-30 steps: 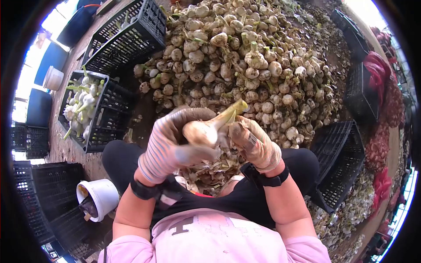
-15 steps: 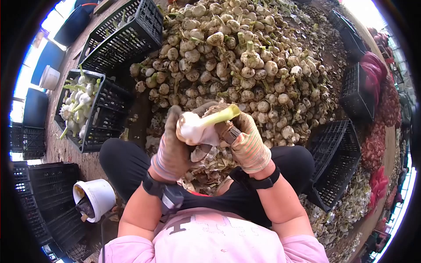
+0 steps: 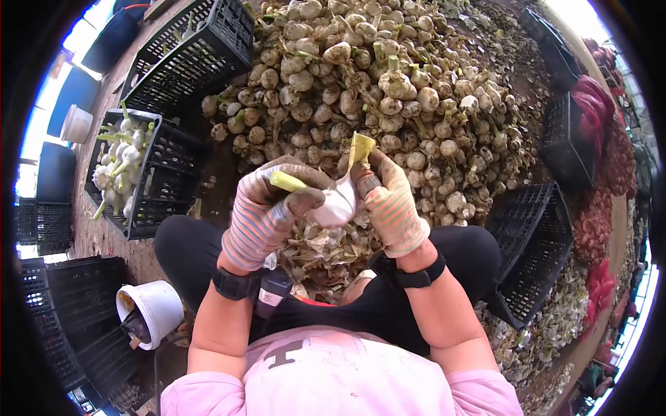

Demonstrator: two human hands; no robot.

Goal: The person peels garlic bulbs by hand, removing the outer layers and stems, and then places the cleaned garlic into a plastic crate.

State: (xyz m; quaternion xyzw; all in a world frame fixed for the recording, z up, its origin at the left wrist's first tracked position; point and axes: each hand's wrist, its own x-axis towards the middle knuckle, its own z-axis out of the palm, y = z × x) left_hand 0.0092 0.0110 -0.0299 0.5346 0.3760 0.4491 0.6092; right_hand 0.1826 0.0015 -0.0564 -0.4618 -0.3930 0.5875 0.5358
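Observation:
In front of my lap, my left hand (image 3: 277,201), in a striped, dirt-stained glove, is closed around a white garlic bulb (image 3: 333,209). The bulb's cut green stem (image 3: 286,182) sticks out to the left between the fingers. My right hand (image 3: 393,204), gloved alike, pinches a yellowish strip of garlic skin (image 3: 361,150) that stands up from the bulb and still joins it by a thin whitish sheet. A dark band-like piece (image 3: 369,182) sits at the right thumb; I cannot make out what it is.
A large heap of untrimmed garlic (image 3: 416,104) lies ahead. Peeled skins (image 3: 333,260) cover the ground between my legs. A black crate (image 3: 163,173) at left holds cleaned garlic. A white bucket (image 3: 159,312) stands lower left, another black crate (image 3: 531,256) at right.
The bulb has turned, so its stem now points left instead of right. My right hand has drawn a strip of skin upward, away from the bulb.

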